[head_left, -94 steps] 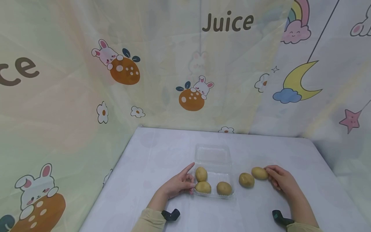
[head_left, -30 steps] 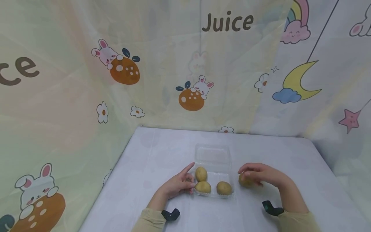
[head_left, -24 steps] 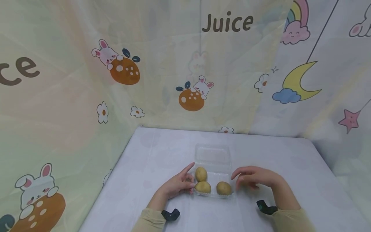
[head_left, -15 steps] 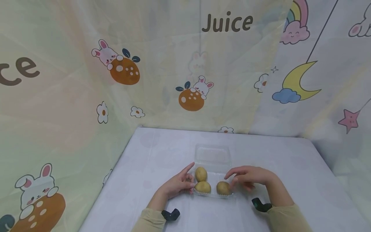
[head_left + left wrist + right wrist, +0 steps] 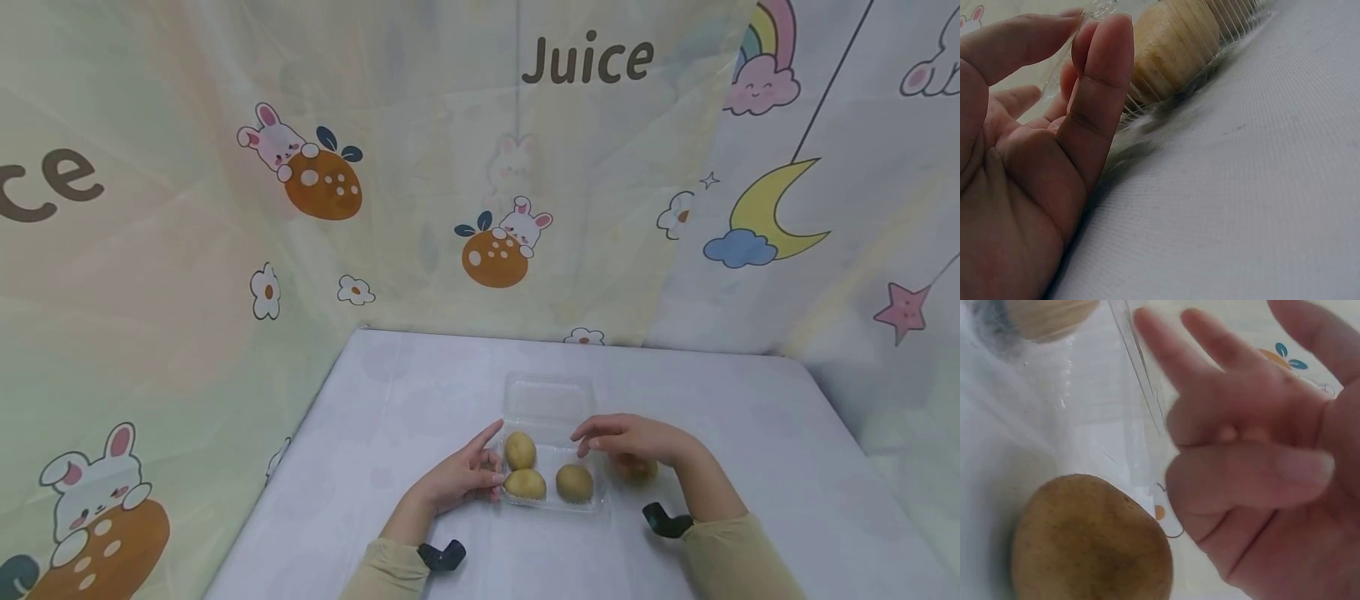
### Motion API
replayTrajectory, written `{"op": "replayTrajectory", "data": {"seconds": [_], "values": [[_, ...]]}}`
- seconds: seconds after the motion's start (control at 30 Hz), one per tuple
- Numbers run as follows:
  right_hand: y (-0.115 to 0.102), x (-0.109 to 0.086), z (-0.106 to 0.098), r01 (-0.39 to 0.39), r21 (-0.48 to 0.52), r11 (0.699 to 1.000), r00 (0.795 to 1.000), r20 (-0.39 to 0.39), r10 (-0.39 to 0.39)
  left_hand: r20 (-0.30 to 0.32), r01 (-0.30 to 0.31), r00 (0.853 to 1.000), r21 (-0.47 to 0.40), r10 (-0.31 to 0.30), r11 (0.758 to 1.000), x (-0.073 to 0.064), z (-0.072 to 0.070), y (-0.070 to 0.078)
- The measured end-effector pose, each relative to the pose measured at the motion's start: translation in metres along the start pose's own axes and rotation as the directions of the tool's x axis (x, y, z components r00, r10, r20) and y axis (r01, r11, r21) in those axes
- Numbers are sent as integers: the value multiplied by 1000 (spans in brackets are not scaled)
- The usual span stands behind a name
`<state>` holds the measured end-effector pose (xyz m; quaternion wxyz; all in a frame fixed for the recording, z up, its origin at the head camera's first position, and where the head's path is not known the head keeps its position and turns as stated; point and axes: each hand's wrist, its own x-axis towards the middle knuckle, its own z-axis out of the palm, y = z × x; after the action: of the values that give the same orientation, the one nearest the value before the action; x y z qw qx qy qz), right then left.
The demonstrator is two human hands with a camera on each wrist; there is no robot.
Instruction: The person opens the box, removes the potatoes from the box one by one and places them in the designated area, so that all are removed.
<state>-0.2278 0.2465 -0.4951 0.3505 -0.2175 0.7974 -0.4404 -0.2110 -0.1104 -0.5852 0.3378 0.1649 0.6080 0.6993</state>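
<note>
A clear plastic clamshell box (image 5: 543,500) lies with its lid folded back. Inside it sit two potatoes (image 5: 520,451) (image 5: 526,484) along the left side and another potato (image 5: 574,483) at the front right. My left hand (image 5: 459,482) pinches the box's left edge between thumb and fingers, with the index finger pointing out along it. Palm down, my right hand (image 5: 637,437) hovers above the box's right edge and holds nothing. In the right wrist view, some of its fingers reach out and one bends in. Under this hand, a potato (image 5: 1091,544) rests beside the box, partly hidden in the head view.
The clear lid (image 5: 550,398) lies flat behind the box on the white-covered table (image 5: 420,392). Printed cloth (image 5: 420,250) hangs behind the table and down the left side. Black wrist mounts (image 5: 442,555) sit on both arms. The area beneath the right palm is hidden.
My right hand has let go of the outer potato and swung left over to the box. The front-right potato in the box has shifted slightly left. My left hand stays put.
</note>
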Motion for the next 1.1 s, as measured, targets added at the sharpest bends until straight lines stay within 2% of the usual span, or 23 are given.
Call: {"op": "replayTrajectory", "data": {"seconds": [0.1, 0.23, 0.33, 0.47, 0.8, 1.0, 1.1], "values": [[-2, 0, 0, -33, -13, 999, 999, 19, 33, 5, -2, 1000, 0, 2, 1000, 0, 0, 0], [-8, 1, 2, -71, -20, 997, 989, 130, 73, 5, 0, 1000, 2, 0, 1000, 0, 1, 1], [-12, 2, 5, -100, -19, 995, 984, 147, 102, 1, 2, 1000, 0, -2, 1000, 0, 1, 2], [-15, 6, 9, -113, -30, 993, 985, 126, 115, -1, 4, 1000, 0, -4, 1000, 0, 1, 2], [-23, 19, 12, -146, -88, 985, 989, 8, 147, 1, 5, 1000, -5, -5, 1000, 1, 1, 2], [-31, 22, 8, -173, -125, 977, 984, -61, 166, 6, 0, 1000, -6, 0, 1000, 0, 1, 2], [-33, 25, 3, -168, -147, 975, 985, -65, 160, 3, 1, 1000, -3, -1, 1000, 0, 1, 2]]}}
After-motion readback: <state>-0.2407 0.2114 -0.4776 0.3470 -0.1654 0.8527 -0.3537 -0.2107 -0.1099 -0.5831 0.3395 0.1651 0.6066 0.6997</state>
